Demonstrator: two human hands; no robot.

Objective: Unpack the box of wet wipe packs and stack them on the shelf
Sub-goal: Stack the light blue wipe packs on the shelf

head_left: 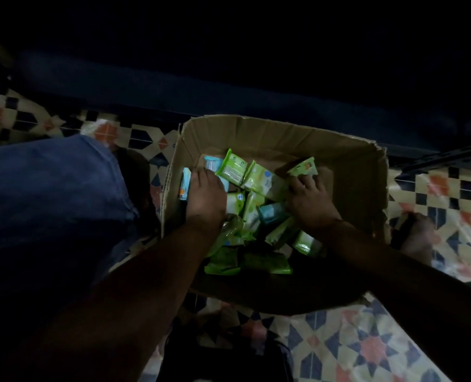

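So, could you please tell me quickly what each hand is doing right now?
Left hand: holds pale blue wet wipe packs at the brown cardboard box's left wall.
Right hand: grips a green wet wipe pack.

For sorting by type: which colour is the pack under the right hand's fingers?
Light green pack, gripped by the right hand; only the head view shows it.

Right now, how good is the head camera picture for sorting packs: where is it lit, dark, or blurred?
Head view: dim overall; the top is almost black, so no shelf detail shows. The light falls inside the cardboard box, on the green packs between the left hand and right hand. Packs at the near edge lie in shadow; print is too soft to read. Wide-angle bending curves the floor tiles.
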